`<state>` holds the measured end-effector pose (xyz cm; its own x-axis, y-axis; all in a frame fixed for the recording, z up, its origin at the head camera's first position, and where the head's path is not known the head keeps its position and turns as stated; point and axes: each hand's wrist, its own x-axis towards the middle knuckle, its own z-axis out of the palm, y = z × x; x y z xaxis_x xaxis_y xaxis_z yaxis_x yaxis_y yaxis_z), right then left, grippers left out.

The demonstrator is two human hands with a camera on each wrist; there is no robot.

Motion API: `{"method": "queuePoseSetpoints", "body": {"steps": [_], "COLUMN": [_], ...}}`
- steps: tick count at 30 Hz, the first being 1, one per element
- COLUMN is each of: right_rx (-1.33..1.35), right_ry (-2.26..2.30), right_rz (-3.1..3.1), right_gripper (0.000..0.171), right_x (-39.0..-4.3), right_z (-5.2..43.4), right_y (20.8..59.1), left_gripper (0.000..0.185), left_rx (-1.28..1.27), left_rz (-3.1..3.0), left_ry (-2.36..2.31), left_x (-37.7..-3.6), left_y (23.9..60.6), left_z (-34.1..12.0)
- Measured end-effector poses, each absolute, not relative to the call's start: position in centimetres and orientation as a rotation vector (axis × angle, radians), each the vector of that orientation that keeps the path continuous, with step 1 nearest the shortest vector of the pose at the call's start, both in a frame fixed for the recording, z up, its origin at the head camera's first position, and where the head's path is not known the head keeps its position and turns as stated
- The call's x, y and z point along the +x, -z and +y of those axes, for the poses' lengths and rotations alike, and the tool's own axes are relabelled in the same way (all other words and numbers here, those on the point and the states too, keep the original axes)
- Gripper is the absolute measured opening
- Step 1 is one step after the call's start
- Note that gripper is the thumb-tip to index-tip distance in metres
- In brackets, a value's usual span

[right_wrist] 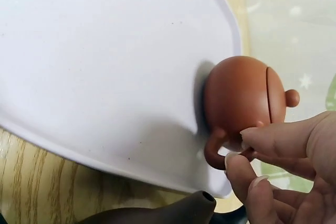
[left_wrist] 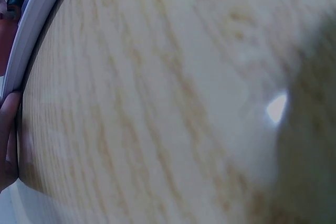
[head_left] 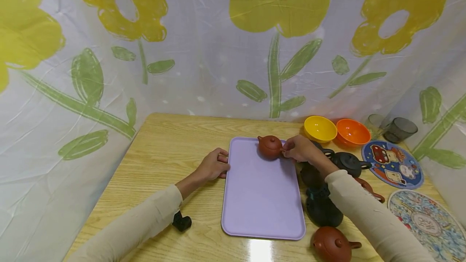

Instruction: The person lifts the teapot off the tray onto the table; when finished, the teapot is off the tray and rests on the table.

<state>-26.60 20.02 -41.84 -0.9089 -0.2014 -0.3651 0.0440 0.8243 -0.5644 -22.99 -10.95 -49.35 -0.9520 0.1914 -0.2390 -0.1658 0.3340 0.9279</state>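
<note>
Pinching the loop handle of the small brown teapot (head_left: 270, 146) between thumb and forefinger, the right hand (head_left: 299, 148) sits just to the right of the pot, so the pot lies to the left of this hand and its handle points toward the fingers (right_wrist: 262, 136). From handle to spout the long axis of the pot runs across the table, left to right, with the spout on the far side from the hand. The pot stands on the purple tray (head_left: 255, 209), in the far right corner, close to the raised rim; in the right wrist view its round body (right_wrist: 242, 97) rests on the tray surface and it looks upright. The right hand is clearly the nearer one; the left hand (head_left: 214, 165) is at the opposite long edge of the tray, well apart from the pot, with curled fingers holding that edge, and in the left wrist view a fingertip (left_wrist: 7, 140) touches the rim. The pot is reddish brown clay with a matt skin, a round belly, a lid with a small knob and a thin curved handle. To the right of the tray, other teapots stand on the wooden table (head_left: 164, 148), a black one (head_left: 347, 163) and another brown one (head_left: 333, 245), with a yellow bowl (head_left: 320, 128) behind
</note>
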Motion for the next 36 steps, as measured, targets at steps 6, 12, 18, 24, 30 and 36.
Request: {"method": "queuePoseSetpoints", "body": {"steps": [6,12,18,24,30,36], "right_rx": [-0.093,-0.099,-0.141,-0.179,-0.175,-0.159], "right_ry": [0.821,0.790,0.815,0.841,0.903,0.925], "right_rz": [2.590,2.554,2.529,2.504,2.451,2.426], "right_gripper": [0.021,0.028,0.026,0.025,0.026,0.027], "right_x": [-26.85,-26.93,-26.83,-26.84,-26.93,-26.83], "right_z": [19.81,19.69,19.62,19.68,19.75,19.76], "right_y": [42.34,42.41,42.49,42.53,42.50,42.43], "left_gripper": [0.045,0.046,0.046,0.045,0.045,0.044], "left_rx": [0.015,0.005,0.007,0.004,0.019,0.024], "left_rz": [2.299,2.292,2.296,2.291,2.282,2.281], "left_ry": [-1.651,-1.645,-1.641,-1.644,-1.649,-1.654], "left_x": [-23.00,-23.03,-23.04,-22.99,-22.95,-22.93], "left_y": [49.30,49.30,49.45,49.31,49.16,49.20], "left_z": [-10.97,-10.93,-10.95,-10.97,-11.04,-11.07]}}
